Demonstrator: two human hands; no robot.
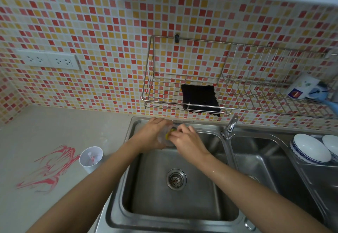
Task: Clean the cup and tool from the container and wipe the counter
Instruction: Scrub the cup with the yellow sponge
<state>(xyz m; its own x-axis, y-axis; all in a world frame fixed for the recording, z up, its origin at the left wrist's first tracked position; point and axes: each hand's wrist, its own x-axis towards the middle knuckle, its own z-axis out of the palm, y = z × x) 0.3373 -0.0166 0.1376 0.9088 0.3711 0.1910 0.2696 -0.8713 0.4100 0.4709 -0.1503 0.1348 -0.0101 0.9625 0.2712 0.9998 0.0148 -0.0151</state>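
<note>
Over the left sink basin (pixel 175 203) my left hand (pixel 152 134) grips a clear plastic cup (pixel 167 141), held on its side with its mouth toward the right. My right hand (pixel 186 139) pinches a yellow-green sponge (pixel 169 133) pushed into the cup's mouth; most of the sponge is hidden by fingers. A white cylindrical container (pixel 90 159) stands on the grey counter (pixel 54 132) left of the sink, with a small white and red tool (pixel 92 157) inside. Red smears (pixel 51 170) streak the counter beside the container.
A chrome tap (pixel 230 127) rises between the two basins. A wire rack (pixel 201 79) on the tiled wall holds a black cloth (pixel 200 98) and, to the right, a mug (pixel 303 86). White bowls (pixel 311 148) sit at the far right. Wall sockets (pixel 48 60) are at left.
</note>
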